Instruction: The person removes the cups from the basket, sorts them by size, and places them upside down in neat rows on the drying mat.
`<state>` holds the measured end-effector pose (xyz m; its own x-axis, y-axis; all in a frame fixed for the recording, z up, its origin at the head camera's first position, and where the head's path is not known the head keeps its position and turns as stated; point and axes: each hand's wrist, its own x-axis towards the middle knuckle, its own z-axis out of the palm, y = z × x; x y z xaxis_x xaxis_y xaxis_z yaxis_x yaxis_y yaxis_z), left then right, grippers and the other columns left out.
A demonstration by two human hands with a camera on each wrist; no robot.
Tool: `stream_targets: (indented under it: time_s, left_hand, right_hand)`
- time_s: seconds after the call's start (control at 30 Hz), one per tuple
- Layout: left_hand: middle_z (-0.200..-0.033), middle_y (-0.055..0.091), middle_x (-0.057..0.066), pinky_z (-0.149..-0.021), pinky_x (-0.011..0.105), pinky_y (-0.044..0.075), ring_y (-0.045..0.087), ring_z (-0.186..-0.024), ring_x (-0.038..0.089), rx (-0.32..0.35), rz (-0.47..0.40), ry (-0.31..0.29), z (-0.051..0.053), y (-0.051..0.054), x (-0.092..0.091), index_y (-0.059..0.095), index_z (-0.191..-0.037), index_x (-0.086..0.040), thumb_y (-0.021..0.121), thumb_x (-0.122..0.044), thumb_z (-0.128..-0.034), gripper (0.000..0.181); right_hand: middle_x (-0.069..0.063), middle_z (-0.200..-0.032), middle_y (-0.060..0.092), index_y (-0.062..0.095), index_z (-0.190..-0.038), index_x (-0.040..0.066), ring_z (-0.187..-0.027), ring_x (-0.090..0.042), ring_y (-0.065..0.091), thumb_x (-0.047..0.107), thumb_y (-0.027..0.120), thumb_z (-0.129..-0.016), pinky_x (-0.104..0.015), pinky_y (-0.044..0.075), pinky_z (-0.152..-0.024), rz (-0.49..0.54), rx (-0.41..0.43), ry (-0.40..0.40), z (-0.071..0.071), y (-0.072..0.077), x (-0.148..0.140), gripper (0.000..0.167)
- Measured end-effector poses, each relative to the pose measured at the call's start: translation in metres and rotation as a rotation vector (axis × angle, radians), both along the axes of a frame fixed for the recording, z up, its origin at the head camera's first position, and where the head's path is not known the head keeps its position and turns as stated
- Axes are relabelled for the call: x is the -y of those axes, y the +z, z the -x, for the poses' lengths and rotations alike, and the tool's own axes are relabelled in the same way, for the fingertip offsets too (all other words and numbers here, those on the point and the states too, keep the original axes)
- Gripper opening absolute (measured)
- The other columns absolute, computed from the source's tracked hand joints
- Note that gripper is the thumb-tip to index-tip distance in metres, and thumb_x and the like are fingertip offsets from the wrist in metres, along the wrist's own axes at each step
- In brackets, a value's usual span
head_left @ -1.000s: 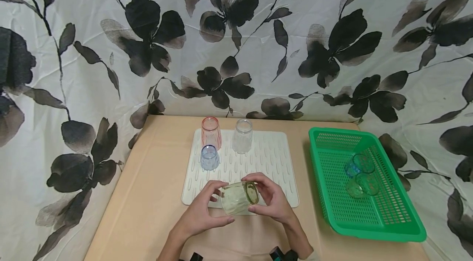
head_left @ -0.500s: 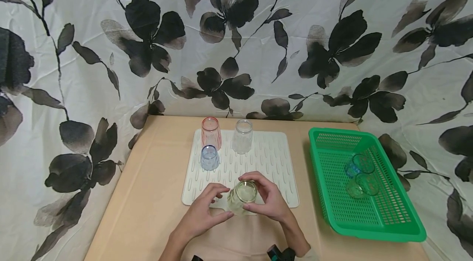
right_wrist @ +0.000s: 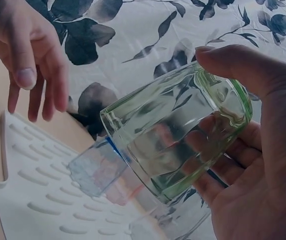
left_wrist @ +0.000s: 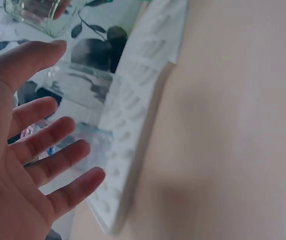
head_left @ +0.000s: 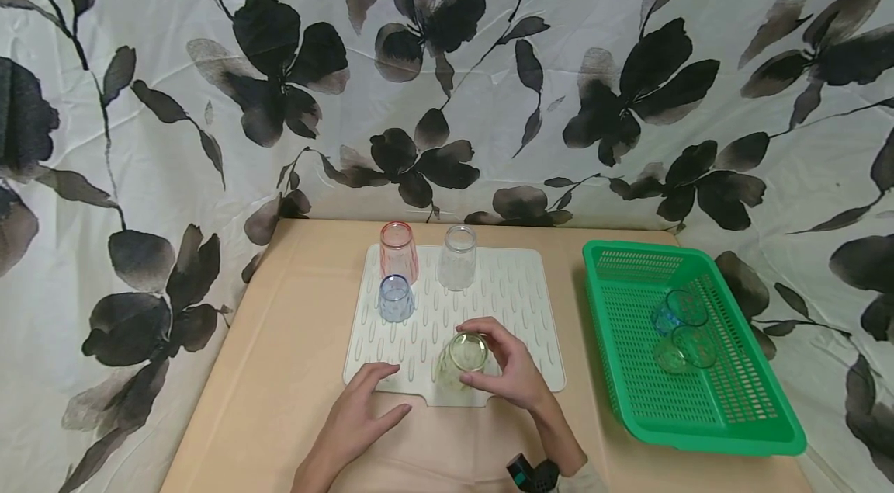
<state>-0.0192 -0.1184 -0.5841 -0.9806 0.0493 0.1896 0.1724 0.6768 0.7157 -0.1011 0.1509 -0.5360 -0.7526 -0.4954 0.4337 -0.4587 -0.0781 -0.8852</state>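
Note:
My right hand [head_left: 508, 367] grips a yellow-green glass [right_wrist: 178, 132] near its base, between thumb and fingers. The glass is tilted, mouth down, above the front of the white drying mat [right_wrist: 42, 185]. To its left, my left hand [head_left: 355, 414] is apart from the glass, with fingers spread and nothing in them; the left wrist view shows its open palm [left_wrist: 12, 180]. Farther back on the mat, a pink glass [head_left: 399, 252], a clear glass [head_left: 458, 258] and a short blue glass [head_left: 396, 299] stand upside down.
A green plastic basket [head_left: 615, 369] stands on the table's right side. Inside it lie a blue glass [head_left: 679, 312] and a green glass [head_left: 686, 350]. The tan table [head_left: 265, 369] extends left of the mat. Floral cloth [head_left: 531, 112] hangs behind.
The right hand has turned the yellow-green glass from lying sideways to base up. My left hand has let go of it and drawn back to the left and toward me.

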Motion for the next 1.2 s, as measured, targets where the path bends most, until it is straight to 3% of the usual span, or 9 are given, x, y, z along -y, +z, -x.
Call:
stream_targets:
  time_s: [0.3,0.5,0.67,0.97,1.2]
  left_hand:
    - [-0.125,0.065,-0.006,-0.098,0.034,0.051,0.062,-0.119,0.017,-0.092,0.1,0.159,-0.007,-0.02,0.017,0.067,-0.123,-0.015,0.092,-0.026,-0.071,0.058]
    - [-0.127,0.064,0.005,-0.101,0.04,0.049,0.06,-0.121,0.028,-0.063,0.111,0.248,-0.005,-0.028,0.026,0.066,-0.126,-0.009,0.09,-0.025,-0.0735,0.059]
    - [-0.131,0.061,0.01,-0.106,0.046,0.048,0.058,-0.124,0.033,-0.026,0.108,0.298,-0.005,-0.034,0.029,0.064,-0.129,-0.005,0.088,-0.024,-0.0758,0.062]
    - [-0.147,0.048,0.022,-0.115,0.059,0.042,0.047,-0.136,0.045,0.114,0.145,0.329,-0.003,-0.039,0.031,0.05,-0.143,0.002,0.082,-0.032,-0.0833,0.076]
    - [-0.159,0.031,0.026,-0.125,0.056,0.027,0.027,-0.15,0.045,0.288,0.203,0.305,-0.001,-0.041,0.032,0.032,-0.153,0.006,0.075,-0.045,-0.0884,0.092]
  right_hand:
    - [-0.018,-0.129,0.059,0.056,-0.133,0.003,-0.123,-0.021,0.057,0.002,0.084,-0.079,-0.024,0.049,-0.11,-0.083,0.025,-0.113,0.009,-0.002,0.001,0.06]
    - [-0.011,-0.129,0.061,0.058,-0.132,0.008,-0.123,-0.018,0.057,0.01,0.086,-0.079,-0.023,0.048,-0.11,-0.15,0.053,-0.184,0.019,-0.008,0.002,0.059]
    - [-0.004,-0.129,0.062,0.06,-0.132,0.013,-0.123,-0.016,0.057,0.015,0.087,-0.079,-0.03,0.05,-0.11,-0.208,0.081,-0.239,0.028,-0.016,0.002,0.059]
    - [0.001,-0.132,0.06,0.063,-0.13,0.022,-0.125,-0.016,0.056,0.024,0.09,-0.076,-0.047,0.052,-0.109,-0.289,0.116,-0.342,0.045,-0.022,0.005,0.061]
    - [-0.003,-0.134,0.059,0.061,-0.135,0.01,-0.128,-0.024,0.056,0.025,0.089,-0.076,-0.051,0.051,-0.109,-0.352,0.132,-0.406,0.058,-0.028,0.01,0.067]
